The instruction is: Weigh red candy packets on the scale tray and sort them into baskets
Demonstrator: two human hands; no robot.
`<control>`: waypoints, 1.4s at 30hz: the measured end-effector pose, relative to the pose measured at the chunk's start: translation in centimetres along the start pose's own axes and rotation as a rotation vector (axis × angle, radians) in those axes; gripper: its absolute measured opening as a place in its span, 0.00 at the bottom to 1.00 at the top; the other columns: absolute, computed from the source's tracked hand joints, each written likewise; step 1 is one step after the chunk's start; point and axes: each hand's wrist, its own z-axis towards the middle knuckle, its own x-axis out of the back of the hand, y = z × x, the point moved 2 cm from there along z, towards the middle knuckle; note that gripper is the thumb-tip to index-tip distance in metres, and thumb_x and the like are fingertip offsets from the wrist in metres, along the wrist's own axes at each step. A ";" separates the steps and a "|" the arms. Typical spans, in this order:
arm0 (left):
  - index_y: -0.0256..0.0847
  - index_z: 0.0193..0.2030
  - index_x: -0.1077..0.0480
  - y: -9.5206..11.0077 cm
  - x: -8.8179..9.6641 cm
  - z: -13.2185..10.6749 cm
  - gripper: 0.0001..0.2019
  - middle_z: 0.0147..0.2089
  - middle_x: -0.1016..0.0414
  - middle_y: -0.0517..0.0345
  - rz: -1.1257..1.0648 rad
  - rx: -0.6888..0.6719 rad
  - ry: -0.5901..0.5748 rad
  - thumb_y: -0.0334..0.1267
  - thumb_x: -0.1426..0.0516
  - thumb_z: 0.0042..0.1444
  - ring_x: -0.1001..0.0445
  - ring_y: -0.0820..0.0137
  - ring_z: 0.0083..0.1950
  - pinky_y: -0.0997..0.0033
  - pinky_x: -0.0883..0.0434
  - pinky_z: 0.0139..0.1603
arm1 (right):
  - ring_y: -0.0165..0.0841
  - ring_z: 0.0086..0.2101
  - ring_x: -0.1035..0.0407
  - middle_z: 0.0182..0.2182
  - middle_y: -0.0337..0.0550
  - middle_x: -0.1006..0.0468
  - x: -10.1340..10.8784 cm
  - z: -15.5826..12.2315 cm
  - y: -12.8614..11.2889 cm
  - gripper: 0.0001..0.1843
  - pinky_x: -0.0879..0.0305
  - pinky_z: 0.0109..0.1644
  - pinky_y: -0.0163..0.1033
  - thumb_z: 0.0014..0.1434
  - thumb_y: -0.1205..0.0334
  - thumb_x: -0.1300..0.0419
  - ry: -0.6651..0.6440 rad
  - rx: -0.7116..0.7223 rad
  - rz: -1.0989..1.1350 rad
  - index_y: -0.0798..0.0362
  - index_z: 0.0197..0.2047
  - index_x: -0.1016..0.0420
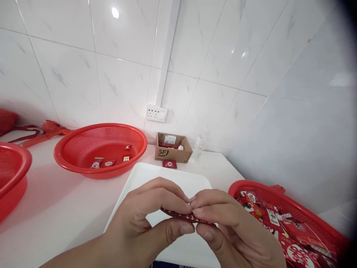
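Observation:
Between both hands is a dark red packet (178, 214) with light lettering, seen edge-on and mostly covered by fingers. My left hand (150, 208) pinches its left part between thumb and fingers. On the other side, my right hand (231, 223) grips the right part in the same way, and the fingertips of the two hands meet at the middle. Both hands are above a white tray (142, 182) on the table. To the right, a red basket (279, 195) holds many red packets (298, 238).
A red perforated basin (100, 126) with several small packets stands at back left; another red basin (16, 160) is cut off at the left edge. Behind the tray are a cardboard box (174, 155), a red packet (170, 164) and a clear plastic bottle (198, 146). A socket (157, 113) is on the wall.

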 end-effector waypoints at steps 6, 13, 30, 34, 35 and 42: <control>0.42 0.35 0.28 0.0 -0.1 -0.2 0.06 0.36 0.29 0.60 0.020 0.002 -0.016 0.26 0.42 0.54 0.27 0.75 0.36 0.78 0.28 0.35 | 0.31 0.39 0.29 0.37 0.39 0.25 0.0 -0.2 0.0 0.09 0.27 0.38 0.33 0.57 0.67 0.39 -0.024 0.012 -0.020 0.46 0.41 0.25; 0.43 0.37 0.28 0.0 -0.1 -0.2 0.06 0.35 0.29 0.60 -0.020 0.024 -0.023 0.28 0.43 0.56 0.28 0.75 0.36 0.77 0.29 0.36 | 0.31 0.38 0.29 0.36 0.39 0.25 -0.2 -0.1 -0.2 0.07 0.28 0.38 0.33 0.58 0.67 0.39 0.016 0.011 -0.023 0.46 0.40 0.25; 0.45 0.36 0.28 -0.5 0.2 -0.4 0.05 0.35 0.28 0.63 -0.104 0.183 -0.014 0.31 0.40 0.54 0.29 0.75 0.37 0.77 0.31 0.38 | 0.29 0.36 0.29 0.34 0.38 0.24 0.5 -0.2 -0.6 0.04 0.30 0.36 0.30 0.58 0.65 0.40 0.090 0.011 -0.114 0.47 0.38 0.26; 0.43 0.33 0.27 -0.2 0.0 -0.2 0.05 0.34 0.28 0.62 -0.096 0.141 0.000 0.29 0.40 0.53 0.28 0.74 0.36 0.75 0.30 0.36 | 0.32 0.38 0.29 0.36 0.40 0.25 0.1 0.0 -0.5 0.07 0.29 0.37 0.32 0.57 0.63 0.38 0.073 0.019 -0.075 0.47 0.41 0.26; 0.43 0.32 0.27 -0.2 0.0 -0.1 0.05 0.34 0.28 0.61 -0.090 0.129 0.001 0.29 0.40 0.53 0.28 0.74 0.36 0.75 0.30 0.36 | 0.32 0.38 0.29 0.36 0.40 0.25 -0.1 0.0 -0.4 0.08 0.29 0.37 0.33 0.56 0.64 0.37 0.069 0.016 -0.070 0.47 0.41 0.25; 0.47 0.41 0.31 -0.6 0.3 -0.6 0.09 0.42 0.30 0.58 -0.053 0.198 0.027 0.39 0.39 0.53 0.30 0.69 0.42 0.71 0.32 0.41 | 0.34 0.36 0.30 0.35 0.40 0.26 -0.7 -0.4 -0.6 0.10 0.29 0.35 0.38 0.56 0.71 0.39 0.182 0.123 -0.179 0.45 0.38 0.25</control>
